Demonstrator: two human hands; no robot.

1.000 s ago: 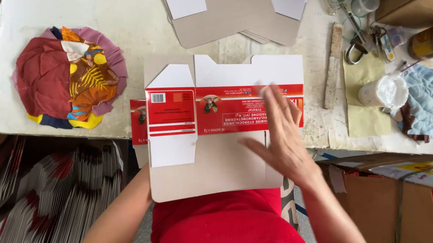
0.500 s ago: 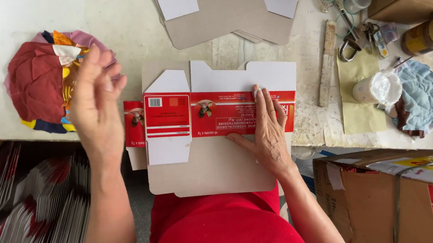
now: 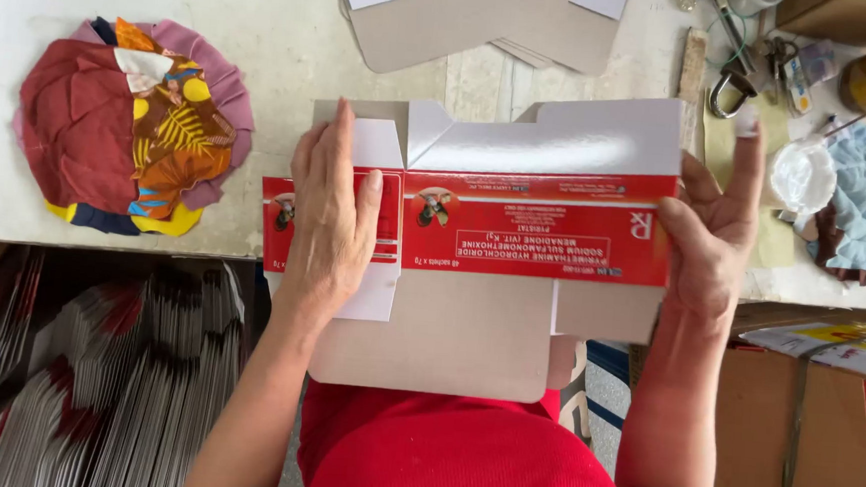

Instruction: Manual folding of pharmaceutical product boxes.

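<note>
Left hand (image 3: 329, 217) lies flat, palm down, fingers together and pointing away from the body, pressing the left end of the red-and-white carton blank (image 3: 514, 223). Right hand (image 3: 709, 230) pinches the blank's right edge, thumb on the red panel, forefinger raised. Blank's long axis runs left to right across the table (image 3: 266, 23) edge, spanning both hands, overhanging the lap. Head view only; both hands equally near.
</note>
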